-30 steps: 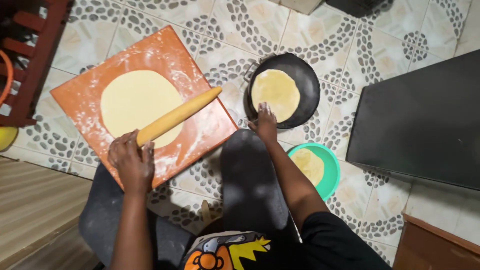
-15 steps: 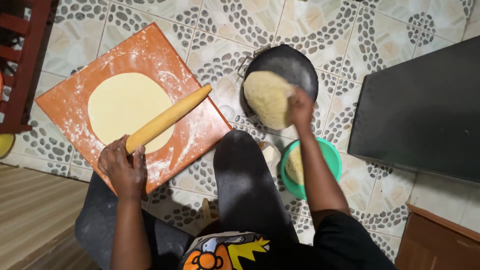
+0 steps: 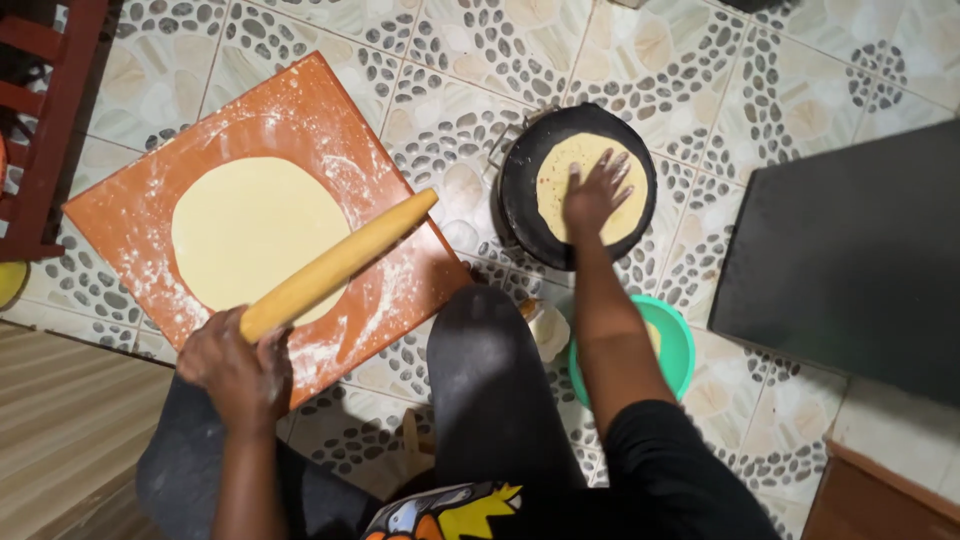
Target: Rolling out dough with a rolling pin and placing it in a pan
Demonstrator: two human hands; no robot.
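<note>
My left hand [image 3: 238, 372] grips one end of a wooden rolling pin [image 3: 335, 265] that slants up over an orange floured board [image 3: 130, 205]. A round sheet of raw dough [image 3: 250, 230] lies flat on that board. My right hand [image 3: 595, 192] rests flat, fingers spread, on a flatbread [image 3: 560, 165] in a round black pan [image 3: 520, 190] on the tiled floor.
A green bowl [image 3: 680, 345] holding pale dough sits by my right forearm. A large dark slab [image 3: 850, 260] lies to the right, with a brown wooden edge at the bottom right corner. Red wooden furniture [image 3: 50, 120] stands at far left, and wood flooring [image 3: 70, 440] at lower left.
My right hand lifted the flatbread from the pan, turned it over, and now presses it flat in the pan. My left hand has kept hold of the rolling pin.
</note>
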